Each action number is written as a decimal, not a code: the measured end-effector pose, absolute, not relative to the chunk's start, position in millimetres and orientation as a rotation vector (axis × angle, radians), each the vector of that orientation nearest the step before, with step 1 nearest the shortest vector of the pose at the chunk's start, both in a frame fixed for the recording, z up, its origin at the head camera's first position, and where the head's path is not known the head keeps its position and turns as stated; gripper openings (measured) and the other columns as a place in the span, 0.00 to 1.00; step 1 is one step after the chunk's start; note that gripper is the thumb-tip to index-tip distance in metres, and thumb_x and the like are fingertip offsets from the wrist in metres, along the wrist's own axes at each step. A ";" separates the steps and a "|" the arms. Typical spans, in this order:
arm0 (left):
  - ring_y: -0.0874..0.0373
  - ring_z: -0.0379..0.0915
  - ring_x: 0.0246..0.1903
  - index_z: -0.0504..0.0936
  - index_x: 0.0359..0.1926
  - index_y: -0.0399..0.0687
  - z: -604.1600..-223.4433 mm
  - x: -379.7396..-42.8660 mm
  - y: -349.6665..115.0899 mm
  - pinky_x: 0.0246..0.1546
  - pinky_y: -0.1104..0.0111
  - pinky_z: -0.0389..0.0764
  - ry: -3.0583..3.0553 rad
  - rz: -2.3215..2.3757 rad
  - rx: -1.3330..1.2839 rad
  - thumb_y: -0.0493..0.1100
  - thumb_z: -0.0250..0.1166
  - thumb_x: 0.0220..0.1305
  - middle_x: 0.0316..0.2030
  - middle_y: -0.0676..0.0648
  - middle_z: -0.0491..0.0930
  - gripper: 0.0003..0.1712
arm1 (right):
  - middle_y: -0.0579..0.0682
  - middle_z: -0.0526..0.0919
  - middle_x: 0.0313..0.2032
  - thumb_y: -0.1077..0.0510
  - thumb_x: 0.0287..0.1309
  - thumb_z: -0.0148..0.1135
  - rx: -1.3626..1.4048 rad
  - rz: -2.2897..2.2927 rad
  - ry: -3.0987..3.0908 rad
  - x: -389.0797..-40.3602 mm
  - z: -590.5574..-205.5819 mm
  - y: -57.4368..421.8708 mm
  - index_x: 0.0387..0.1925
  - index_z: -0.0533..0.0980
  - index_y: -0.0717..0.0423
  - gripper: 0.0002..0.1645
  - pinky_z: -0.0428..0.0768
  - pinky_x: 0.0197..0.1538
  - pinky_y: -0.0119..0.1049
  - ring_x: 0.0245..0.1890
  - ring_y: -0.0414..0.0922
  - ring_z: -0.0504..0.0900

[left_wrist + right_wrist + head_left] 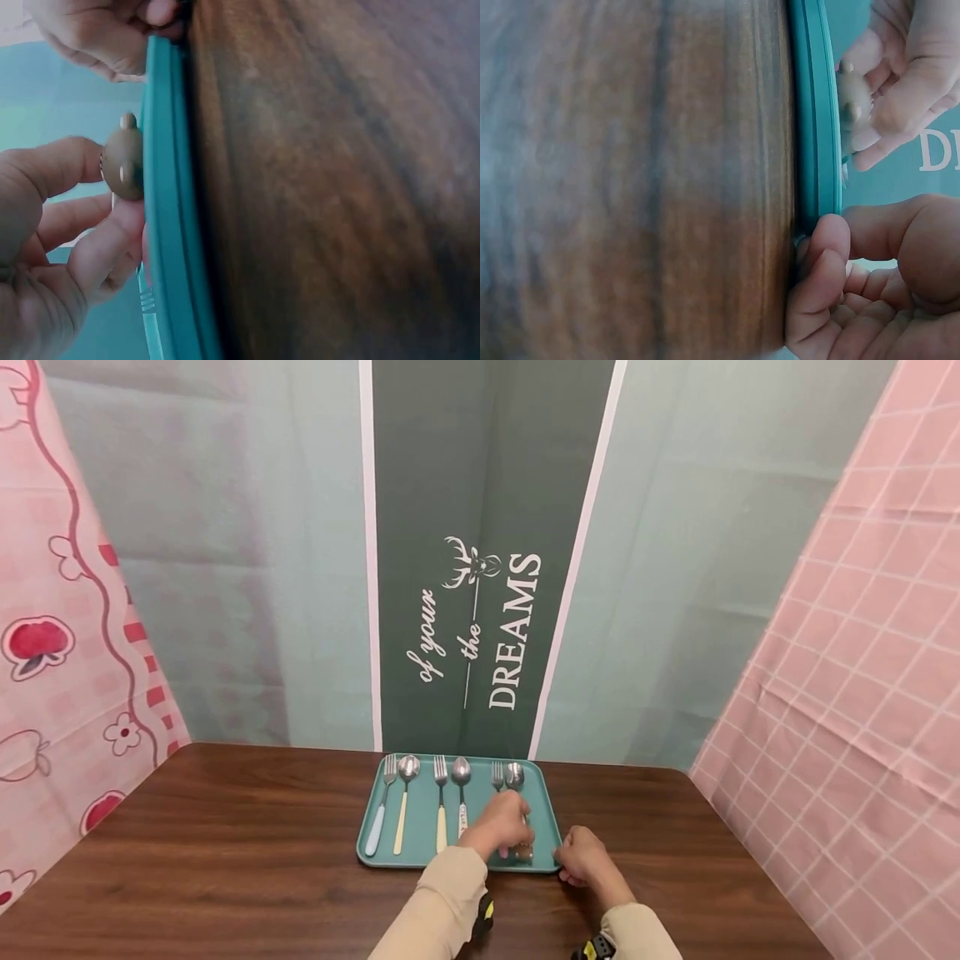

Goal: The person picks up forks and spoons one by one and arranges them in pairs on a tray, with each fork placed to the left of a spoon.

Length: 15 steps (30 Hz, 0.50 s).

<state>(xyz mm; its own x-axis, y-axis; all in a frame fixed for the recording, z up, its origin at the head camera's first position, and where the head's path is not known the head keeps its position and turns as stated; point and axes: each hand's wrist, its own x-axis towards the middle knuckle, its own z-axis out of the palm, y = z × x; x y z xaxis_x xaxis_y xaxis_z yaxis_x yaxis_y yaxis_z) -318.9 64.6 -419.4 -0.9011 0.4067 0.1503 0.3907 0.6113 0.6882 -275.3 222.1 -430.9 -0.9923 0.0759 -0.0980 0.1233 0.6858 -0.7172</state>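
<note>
My left hand (504, 822) is over the right part of a green tray (480, 860). Its thumb and fingers pinch the brown, animal-shaped handle end (124, 161) that lines up with the rightmost spoon (514, 775). Beside that spoon lies a short fork (497, 773), most of its handle hidden under the left hand; a pink end (503, 852) shows below. My right hand (585, 858) grips the tray's near right corner, thumb and fingers on the rim (821, 112).
Further left on the tray lie a fork with a pale blue handle (381, 814), a spoon with a yellow handle (402, 818), another yellow-handled fork (441, 818) and a white-handled spoon (462, 789). The tray sits on a brown wooden table (247, 843), near the back cloth (315, 610).
</note>
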 end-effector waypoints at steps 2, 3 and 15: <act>0.64 0.60 0.02 0.77 0.21 0.36 -418.4 -319.7 67.4 0.04 0.73 0.65 2.842 1.141 0.682 0.29 0.65 0.41 0.13 0.50 0.70 0.04 | 0.52 0.71 0.12 0.69 0.52 0.55 0.176 -1.209 2.826 -276.4 -429.6 222.0 0.20 0.63 0.60 0.11 0.70 0.15 0.30 0.10 0.39 0.70; 0.65 0.58 0.02 0.71 0.14 0.40 -417.8 -319.8 68.5 0.04 0.73 0.65 2.862 1.114 0.680 0.30 0.65 0.41 0.11 0.51 0.66 0.10 | 0.52 0.71 0.12 0.68 0.52 0.55 0.183 -1.207 2.823 -276.7 -428.9 222.0 0.20 0.63 0.60 0.11 0.70 0.15 0.30 0.10 0.40 0.70; 0.63 0.49 0.07 0.57 0.07 0.49 -415.4 -321.8 76.9 0.07 0.73 0.56 2.926 0.967 0.604 0.27 0.65 0.36 0.08 0.56 0.48 0.25 | 0.53 0.71 0.13 0.68 0.53 0.55 0.191 -1.197 2.816 -277.3 -429.2 220.3 0.21 0.64 0.60 0.11 0.71 0.16 0.30 0.11 0.40 0.71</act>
<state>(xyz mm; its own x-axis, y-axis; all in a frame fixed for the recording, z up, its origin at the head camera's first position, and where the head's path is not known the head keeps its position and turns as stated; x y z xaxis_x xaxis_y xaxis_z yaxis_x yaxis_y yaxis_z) -321.8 76.9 -415.4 -0.9260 0.3587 0.1173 0.3580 0.7365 0.5740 -277.3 220.3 -429.2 -0.9894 0.0846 -0.1179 0.1436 0.6877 -0.7117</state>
